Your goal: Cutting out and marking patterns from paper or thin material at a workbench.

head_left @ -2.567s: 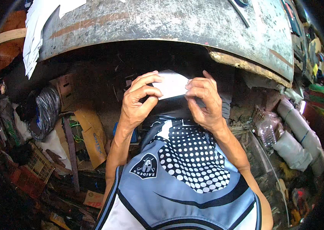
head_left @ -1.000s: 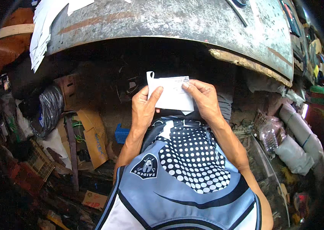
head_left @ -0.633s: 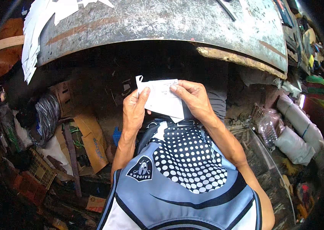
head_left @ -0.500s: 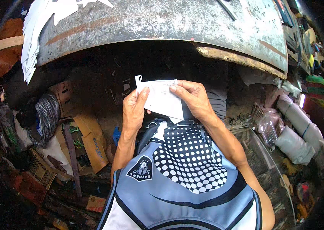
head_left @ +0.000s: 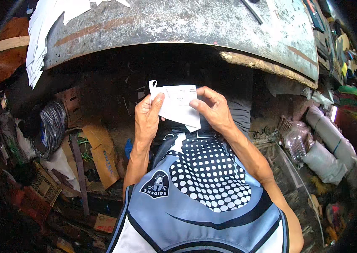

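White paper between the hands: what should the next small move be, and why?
Probably the right hand should lightly pinch the right edge of the white paper: its thumb and index finger look parted there, while the left hand holds the opposite side with its thumb on top.

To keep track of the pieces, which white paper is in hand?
The paper with a curled upper-left corner, pinched by the left hand; the other sheets lie on the tabletop.
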A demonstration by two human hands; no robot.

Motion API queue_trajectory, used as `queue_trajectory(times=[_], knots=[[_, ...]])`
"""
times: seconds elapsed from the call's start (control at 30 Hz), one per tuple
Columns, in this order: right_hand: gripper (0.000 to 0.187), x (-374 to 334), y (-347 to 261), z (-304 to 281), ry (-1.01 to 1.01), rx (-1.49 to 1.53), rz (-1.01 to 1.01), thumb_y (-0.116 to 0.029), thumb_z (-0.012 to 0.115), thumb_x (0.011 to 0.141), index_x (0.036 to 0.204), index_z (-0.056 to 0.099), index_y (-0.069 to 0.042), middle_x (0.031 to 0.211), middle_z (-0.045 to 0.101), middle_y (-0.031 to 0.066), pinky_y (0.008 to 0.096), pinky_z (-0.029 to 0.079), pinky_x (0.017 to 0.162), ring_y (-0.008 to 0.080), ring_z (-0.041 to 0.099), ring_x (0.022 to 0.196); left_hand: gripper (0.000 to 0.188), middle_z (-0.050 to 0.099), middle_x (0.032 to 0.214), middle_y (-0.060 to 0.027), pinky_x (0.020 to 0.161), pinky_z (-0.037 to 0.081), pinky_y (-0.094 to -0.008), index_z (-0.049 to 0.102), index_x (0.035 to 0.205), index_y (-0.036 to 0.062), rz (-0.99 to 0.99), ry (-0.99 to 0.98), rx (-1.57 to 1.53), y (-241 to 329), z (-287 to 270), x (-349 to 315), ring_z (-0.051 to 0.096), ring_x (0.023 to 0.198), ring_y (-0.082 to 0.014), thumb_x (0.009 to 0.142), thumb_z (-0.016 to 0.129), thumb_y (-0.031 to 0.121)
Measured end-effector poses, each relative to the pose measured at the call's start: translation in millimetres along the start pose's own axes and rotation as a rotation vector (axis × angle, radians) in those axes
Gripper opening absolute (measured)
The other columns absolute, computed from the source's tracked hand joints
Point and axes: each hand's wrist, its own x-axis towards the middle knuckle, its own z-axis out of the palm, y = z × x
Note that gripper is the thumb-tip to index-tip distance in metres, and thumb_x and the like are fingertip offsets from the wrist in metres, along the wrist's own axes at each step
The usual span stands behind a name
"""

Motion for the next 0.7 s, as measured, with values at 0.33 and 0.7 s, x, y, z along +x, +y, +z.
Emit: queue_trajectory(times=[0.33,0.7], knots=[[0.053,12.9,-11.7,-20.1,0.013,-0.594,-0.732,0.002,0.071,0.070,0.121,0.064,-0.012,0.132,0.055,0.0223,0.0418,0.049,0.094,0.0366,0.062,0.110,0.029,0.072,0.096,-0.0074,0.076,0.053,-0.0250,0.068,0.108,-0.0026,-0.324,-0.344,-0.196,3.1,-27.8,34.4,0.068,0.082,-0.0104,0.097,0.062,0.024],[0.018,11.5,-20.5,-15.2,-0.256,-0.240,-0.135,-0.014,0.071,0.087,0.099,0.072,0.001,0.089,0.071,0.0118,0.0320,0.051,0.082,0.0216,0.068,0.087,0.067,0.064,0.122,-0.0144,0.095,0.047,-0.0337,0.053,0.136,-0.0027,0.104,-0.149,0.033,7.0,-53.5,24.6,0.060,0.112,-0.0215,0.095,0.056,0.051]])
